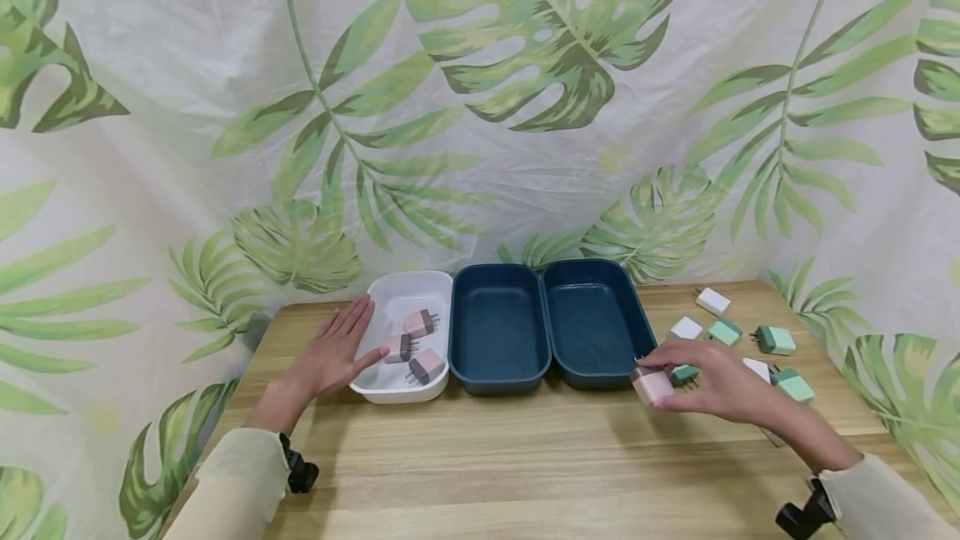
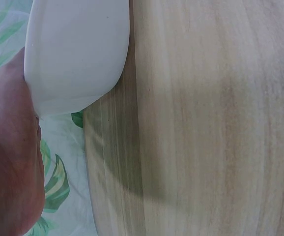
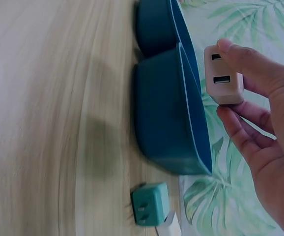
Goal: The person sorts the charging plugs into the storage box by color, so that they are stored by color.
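Note:
A pink USB wall charger [image 3: 224, 78] with two ports is pinched between the thumb and fingers of my right hand [image 1: 716, 377]. It is held up off the table, near the front right corner of the right blue bin [image 1: 600, 380]. My left hand [image 1: 333, 352] rests with straight fingers along the left side of the white bin [image 1: 401, 396], its thumb over the rim. Inside that bin lie several pink chargers [image 1: 427, 366]. Beyond and beside my right hand, green chargers [image 1: 775, 340] and white chargers [image 1: 712, 301] are scattered on the table's right side.
A second blue bin [image 1: 500, 386] stands between the white bin and the right blue bin, all in a row. The wooden table [image 1: 510, 473] ends at a leaf-print cloth [image 1: 540, 182] behind. In the right wrist view, a green charger [image 3: 151, 204] sits near the bin.

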### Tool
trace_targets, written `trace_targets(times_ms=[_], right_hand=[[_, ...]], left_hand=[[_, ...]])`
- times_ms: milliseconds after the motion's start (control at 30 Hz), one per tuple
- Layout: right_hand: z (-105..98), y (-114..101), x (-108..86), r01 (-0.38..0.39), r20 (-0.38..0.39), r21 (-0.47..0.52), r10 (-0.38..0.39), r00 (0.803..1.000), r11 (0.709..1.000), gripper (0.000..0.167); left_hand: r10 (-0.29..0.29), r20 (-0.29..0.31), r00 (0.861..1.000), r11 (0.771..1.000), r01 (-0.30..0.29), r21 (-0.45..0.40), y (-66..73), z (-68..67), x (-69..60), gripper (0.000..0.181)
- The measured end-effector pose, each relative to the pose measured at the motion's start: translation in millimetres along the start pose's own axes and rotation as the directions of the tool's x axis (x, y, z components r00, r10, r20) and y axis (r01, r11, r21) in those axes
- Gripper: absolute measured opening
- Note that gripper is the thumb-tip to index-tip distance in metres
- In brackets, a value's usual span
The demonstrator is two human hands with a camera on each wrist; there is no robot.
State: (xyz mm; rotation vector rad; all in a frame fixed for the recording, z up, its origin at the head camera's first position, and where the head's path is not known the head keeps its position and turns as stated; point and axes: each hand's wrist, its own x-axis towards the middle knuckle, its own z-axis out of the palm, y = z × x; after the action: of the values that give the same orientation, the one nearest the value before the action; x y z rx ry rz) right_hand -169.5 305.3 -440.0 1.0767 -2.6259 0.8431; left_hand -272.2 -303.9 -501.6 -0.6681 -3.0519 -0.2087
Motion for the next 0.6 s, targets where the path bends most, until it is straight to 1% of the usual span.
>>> trace_targets(times_ms=[167, 267, 433, 600], right_hand=[[6, -2, 11.7, 0.022, -0.018, 0.034, -0.021, 1.0, 0.999, 0.046], [9, -5, 18.7, 0.026, -0.024, 0.043, -0.025, 0.999, 0.999, 0.045], [14, -10, 29.3, 0.005, -0.014, 0.057, -0.004, 1.0, 0.998, 0.043], [20, -12, 39.4, 0.02, -0.007, 0.11, -0.019, 1.0, 0.994, 0.043]], left_hand=[[-0.002, 0.004, 1.0, 1.0, 0.002, -0.005, 0.5, -0.3, -0.1, 0.095], [-0.001, -0.004, 1.0, 1.0, 0.001, -0.01, 1.3, 0.0, -0.4, 0.094], [0.001, -0.012, 1.0, 1.0, -0.001, -0.017, 1.8, 0.5, -0.3, 0.094], [-0.003, -0.002, 1.0, 1.0, 0.003, -0.012, 1.7, -0.2, -0.5, 0.095]])
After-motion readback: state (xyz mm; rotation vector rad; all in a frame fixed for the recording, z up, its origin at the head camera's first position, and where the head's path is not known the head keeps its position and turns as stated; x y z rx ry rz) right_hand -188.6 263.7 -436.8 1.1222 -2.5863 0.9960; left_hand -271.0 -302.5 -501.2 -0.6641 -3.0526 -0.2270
